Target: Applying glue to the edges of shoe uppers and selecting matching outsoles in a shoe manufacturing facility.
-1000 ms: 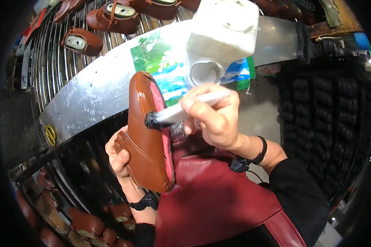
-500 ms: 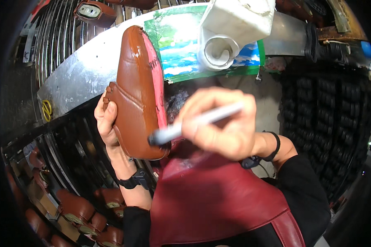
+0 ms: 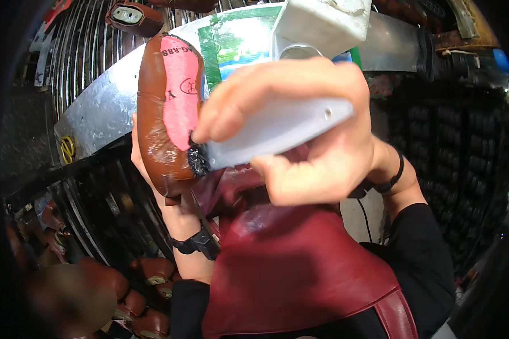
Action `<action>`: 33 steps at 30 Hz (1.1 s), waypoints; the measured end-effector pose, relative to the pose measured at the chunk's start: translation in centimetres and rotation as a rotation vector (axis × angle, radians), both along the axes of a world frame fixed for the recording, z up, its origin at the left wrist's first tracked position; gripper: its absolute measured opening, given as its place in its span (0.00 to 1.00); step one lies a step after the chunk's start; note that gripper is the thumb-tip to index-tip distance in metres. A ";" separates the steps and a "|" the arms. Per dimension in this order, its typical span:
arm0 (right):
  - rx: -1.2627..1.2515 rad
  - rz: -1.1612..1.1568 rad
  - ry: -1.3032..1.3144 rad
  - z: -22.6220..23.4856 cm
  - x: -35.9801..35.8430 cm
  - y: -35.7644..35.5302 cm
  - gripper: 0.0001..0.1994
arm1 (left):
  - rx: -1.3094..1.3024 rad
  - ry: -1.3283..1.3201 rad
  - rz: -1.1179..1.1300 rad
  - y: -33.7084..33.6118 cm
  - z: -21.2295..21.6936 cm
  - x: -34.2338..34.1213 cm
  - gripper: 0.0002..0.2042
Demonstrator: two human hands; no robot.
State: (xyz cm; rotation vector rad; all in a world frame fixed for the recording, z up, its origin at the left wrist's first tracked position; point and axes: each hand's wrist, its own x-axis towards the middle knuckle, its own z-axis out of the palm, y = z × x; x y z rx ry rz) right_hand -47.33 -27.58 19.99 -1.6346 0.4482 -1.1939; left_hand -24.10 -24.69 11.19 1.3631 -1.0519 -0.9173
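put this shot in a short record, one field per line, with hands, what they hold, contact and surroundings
left hand: mostly hidden, holding up a brown leather shoe from behind
right hand: gripping a brush by its white handle
shoe pose: pink bottom turned toward the camera
contact: black bristles against the bottom's lower right edge
clothing: dark red apron, black sleeves
bench: metal worktop, green-edged printed sheet, white plastic container
beyond bench: brown shoe on a barred rack
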 end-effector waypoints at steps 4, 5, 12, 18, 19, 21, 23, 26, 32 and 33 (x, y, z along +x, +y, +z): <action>-0.054 0.030 -0.058 -1.1 0.8 -4.9 0.14 | -0.128 0.566 -0.116 1.1 -3.4 1.1 0.24; 0.018 -0.023 -0.067 -1.4 0.3 -6.1 0.12 | -0.155 0.953 -0.154 1.0 -4.7 0.6 0.26; 0.660 -0.399 -0.380 -6.2 4.9 -3.9 0.13 | 0.083 0.959 -0.078 -2.7 0.5 2.7 0.22; 0.996 -0.380 -0.611 -6.1 2.5 -1.7 0.13 | -0.130 0.171 0.179 -13.6 2.8 9.6 0.14; 0.970 -0.446 -0.576 -5.3 2.1 -1.7 0.13 | -0.142 0.108 0.193 -16.8 2.6 12.3 0.14; 0.920 -0.527 -0.526 -4.6 1.6 -1.7 0.14 | -0.043 -0.212 0.188 -23.4 3.0 16.9 0.15; 0.931 -0.556 -0.513 -4.1 1.5 -1.7 0.15 | 0.216 -0.791 0.287 -29.5 3.4 20.6 0.25; 0.947 -0.546 -0.496 -4.7 2.0 -2.0 0.14 | 0.462 -1.106 0.297 -36.2 1.5 21.3 0.24; 0.945 -0.609 -0.360 -5.4 4.2 -2.9 0.12 | 0.404 -0.911 0.313 -35.6 -1.2 19.6 0.42; 0.919 -0.613 -0.340 -5.3 4.5 -3.1 0.13 | 0.169 -0.931 0.424 -32.9 -2.4 19.0 0.45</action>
